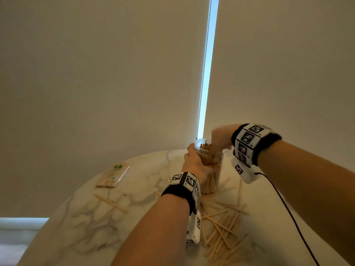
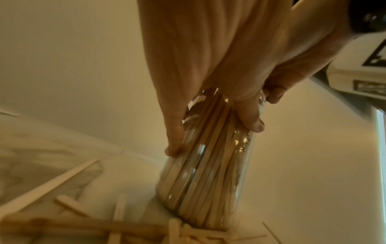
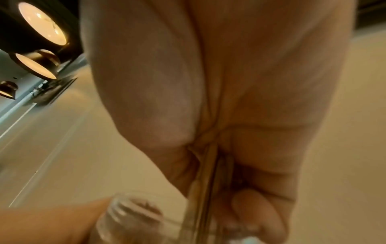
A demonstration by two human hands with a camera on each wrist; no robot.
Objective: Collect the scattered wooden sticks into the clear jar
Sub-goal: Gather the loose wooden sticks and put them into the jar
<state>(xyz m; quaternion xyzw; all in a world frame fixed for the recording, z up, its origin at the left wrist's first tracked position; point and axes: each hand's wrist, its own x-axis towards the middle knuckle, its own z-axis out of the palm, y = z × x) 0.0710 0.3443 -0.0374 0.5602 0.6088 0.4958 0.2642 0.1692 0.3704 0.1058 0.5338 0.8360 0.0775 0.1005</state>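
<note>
The marbled bench (image 1: 80,217) carries the clear jar (image 1: 211,169) at its far middle, upright and already packed with sticks. The jar is clasped around its upper part by the left hand (image 1: 194,162). Above its mouth, a few sticks (image 3: 205,178) are pinched in the right hand (image 1: 221,137). Loose sticks (image 1: 221,227) lie near the jar's base. The held sticks are best kept vertical and fed into a gap, the jar being steadied meanwhile.

The jar (image 1: 215,169) stood on the table (image 1: 80,217), loose sticks (image 1: 221,227) before it, a packet (image 1: 113,175) to its left.
</note>
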